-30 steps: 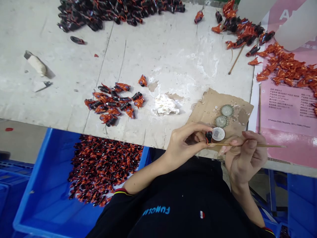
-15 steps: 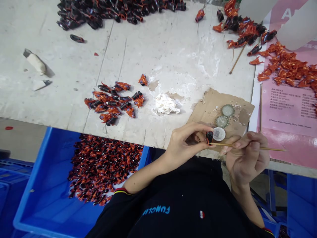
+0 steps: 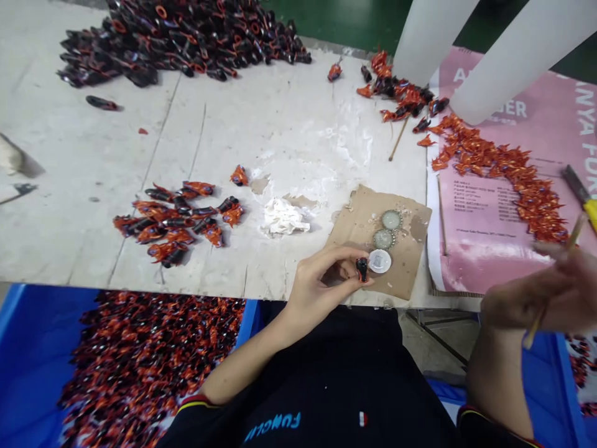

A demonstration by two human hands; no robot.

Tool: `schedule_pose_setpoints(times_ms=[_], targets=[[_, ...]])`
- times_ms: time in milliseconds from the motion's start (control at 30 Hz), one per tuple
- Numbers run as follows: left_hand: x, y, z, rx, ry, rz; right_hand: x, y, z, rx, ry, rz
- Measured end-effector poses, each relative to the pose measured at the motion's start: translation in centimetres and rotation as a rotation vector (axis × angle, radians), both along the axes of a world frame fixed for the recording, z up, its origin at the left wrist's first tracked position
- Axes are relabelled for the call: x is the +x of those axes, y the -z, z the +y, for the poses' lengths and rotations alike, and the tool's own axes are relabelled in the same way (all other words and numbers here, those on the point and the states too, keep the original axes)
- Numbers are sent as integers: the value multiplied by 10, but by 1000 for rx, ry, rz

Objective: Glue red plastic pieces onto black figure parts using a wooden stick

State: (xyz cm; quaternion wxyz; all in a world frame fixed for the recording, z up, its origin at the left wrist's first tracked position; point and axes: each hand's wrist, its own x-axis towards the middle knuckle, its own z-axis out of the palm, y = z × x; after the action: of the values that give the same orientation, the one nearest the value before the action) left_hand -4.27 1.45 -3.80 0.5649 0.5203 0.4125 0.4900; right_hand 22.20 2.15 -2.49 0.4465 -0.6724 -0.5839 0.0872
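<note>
Between thumb and fingers, my left hand (image 3: 321,277) pinches a small black piece with an orange-red rim (image 3: 362,269), just above the cardboard scrap (image 3: 410,267). Close beside it lies a small white round dish (image 3: 379,261), with two crimped bottle caps (image 3: 392,219) holding a pale substance behind it. Out to the right, blurred by motion, my right hand (image 3: 536,298) holds a thin wooden stick (image 3: 537,320) that crosses the fingers. The nearest things to that hand are the loose orange pieces (image 3: 536,205) on the pink printed sheet (image 3: 485,267).
A crumpled white tissue (image 3: 284,216) and a cluster of joined orange-and-black pieces (image 3: 177,218) lie on the table. A large heap of black pieces (image 3: 186,40) is at the back. Pale cylinders (image 3: 522,56) stand back right, and a yellow-handled tool (image 3: 585,196) lies far right. Below is a filled blue bin (image 3: 37,348).
My right hand has drawn the stick away from the black piece and swung right, towards the orange pieces. My left hand still holds the black piece. The view has turned to the right.
</note>
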Motion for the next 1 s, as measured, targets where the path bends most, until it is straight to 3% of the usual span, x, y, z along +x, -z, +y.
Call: schedule_pose_setpoints(times_ms=[67,100,200,300,400,533,800,1000], targets=[[0,0,0,3,5,1,24,-8,21,251,10,-302],[0,0,1,3,5,5,34,-12,33,294,-52,-468],[1,0,1,7,-6,21,48,-21,73,30,-106,-634],[1,1,1,19,-10,19,40,-25,103,-260,3,-613],[1,3,0,25,-5,24,23,-20,118,-363,72,-557],[1,5,0,31,3,16,11,-9,126,-362,113,-498],[0,2,1,36,22,2,32,-12,111,-325,-34,-445],[0,3,0,51,23,16,34,0,103,-229,134,-412]])
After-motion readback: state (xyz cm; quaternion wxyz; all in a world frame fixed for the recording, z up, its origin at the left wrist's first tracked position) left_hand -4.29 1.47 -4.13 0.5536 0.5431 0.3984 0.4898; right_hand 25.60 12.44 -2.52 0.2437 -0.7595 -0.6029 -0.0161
